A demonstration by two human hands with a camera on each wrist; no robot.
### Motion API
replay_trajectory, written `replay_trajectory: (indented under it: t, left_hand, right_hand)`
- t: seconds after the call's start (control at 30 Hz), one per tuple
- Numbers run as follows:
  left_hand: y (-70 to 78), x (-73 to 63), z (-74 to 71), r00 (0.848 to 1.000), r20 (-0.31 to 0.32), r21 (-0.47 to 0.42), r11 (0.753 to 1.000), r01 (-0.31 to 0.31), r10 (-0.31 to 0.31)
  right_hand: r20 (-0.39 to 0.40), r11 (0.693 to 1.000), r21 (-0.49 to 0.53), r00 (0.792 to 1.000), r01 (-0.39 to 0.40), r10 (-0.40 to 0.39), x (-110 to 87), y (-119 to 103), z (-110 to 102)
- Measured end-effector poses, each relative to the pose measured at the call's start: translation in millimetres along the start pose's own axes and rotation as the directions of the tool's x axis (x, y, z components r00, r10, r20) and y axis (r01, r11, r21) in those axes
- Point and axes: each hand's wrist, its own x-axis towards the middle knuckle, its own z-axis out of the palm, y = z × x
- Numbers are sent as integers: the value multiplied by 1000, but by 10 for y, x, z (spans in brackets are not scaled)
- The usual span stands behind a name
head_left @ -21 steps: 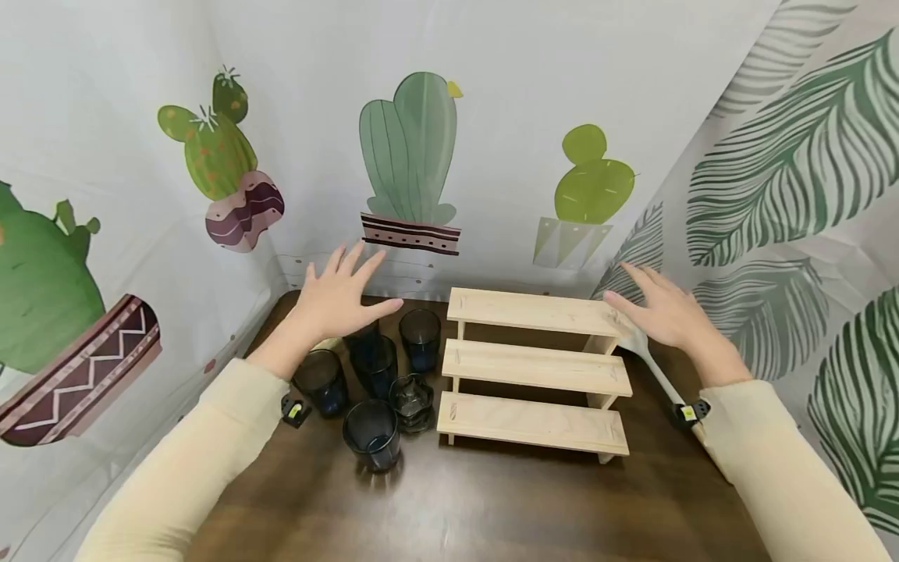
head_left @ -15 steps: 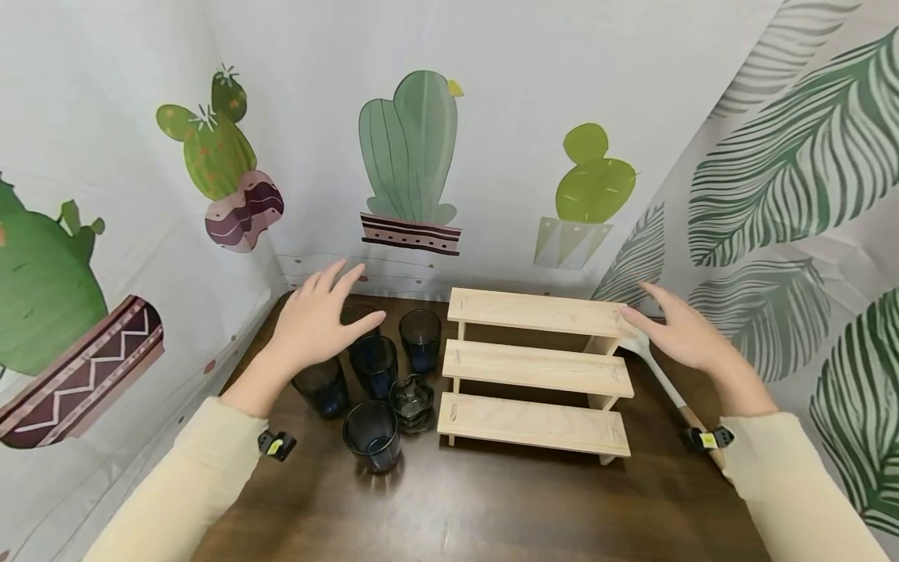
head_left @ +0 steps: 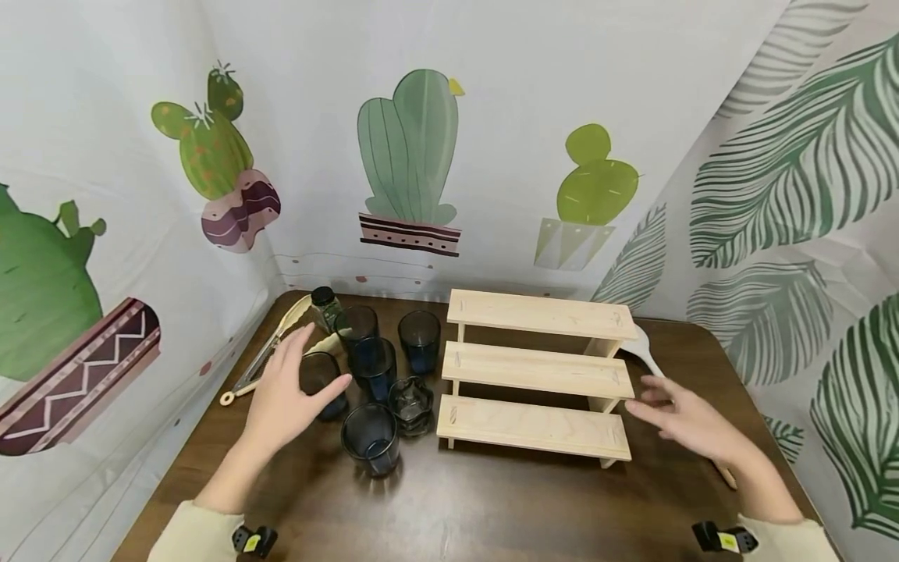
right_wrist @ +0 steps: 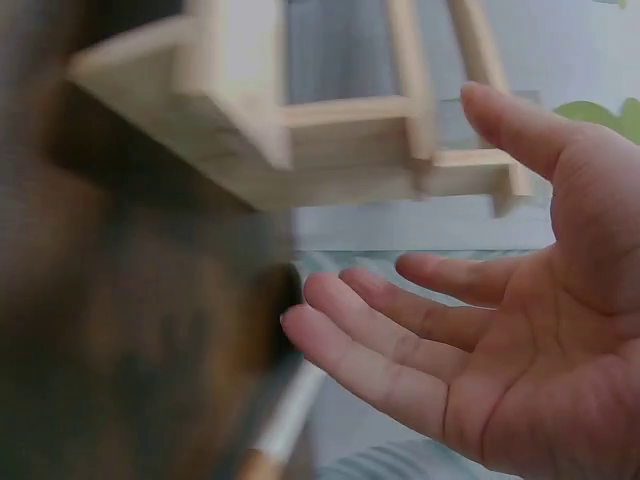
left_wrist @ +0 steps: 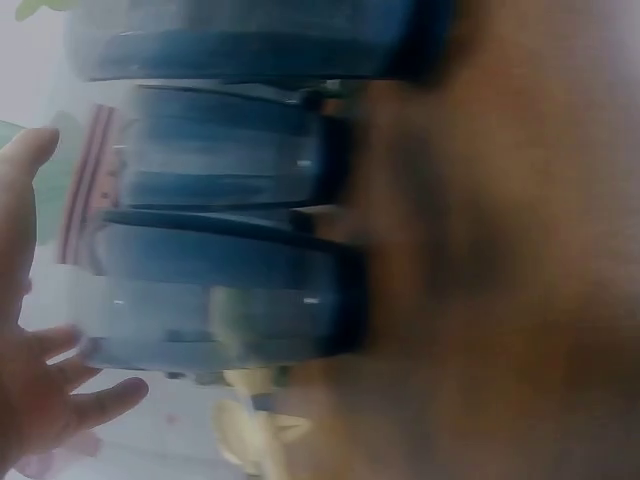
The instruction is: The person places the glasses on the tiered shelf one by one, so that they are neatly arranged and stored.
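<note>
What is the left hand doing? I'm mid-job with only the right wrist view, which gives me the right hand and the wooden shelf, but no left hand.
Observer: The left hand is close to the dark glasses, with nothing held in it; I can't tell whether it touches one.

Operator: Understood. Where do those glasses stand relative to the shelf?

Observer: In the head view, they stand to the left of the wooden shelf.
</note>
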Motion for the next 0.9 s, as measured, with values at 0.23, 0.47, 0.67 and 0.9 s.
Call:
replay_trajectory:
  t: [0.23, 0.47, 0.67, 0.9]
  left_hand:
    - [-136, -176, 191, 996, -9, -118, 989, 89, -91]
    - [-233, -237, 283, 986, -47, -211, 966, 149, -163]
    - [-323, -319, 353, 973, -65, -258, 946, 197, -221]
    - [-362, -340, 436, 954, -54, -269, 925, 269, -293]
  right_hand:
    - [122, 944, 324, 992, -58, 19, -39, 275, 309]
    - [158, 866, 498, 987, -55, -28, -43, 432, 412]
    - [173, 839, 539, 985, -72, -27, -15, 488, 443]
    - [202, 808, 581, 979, -97, -28, 15, 510, 466]
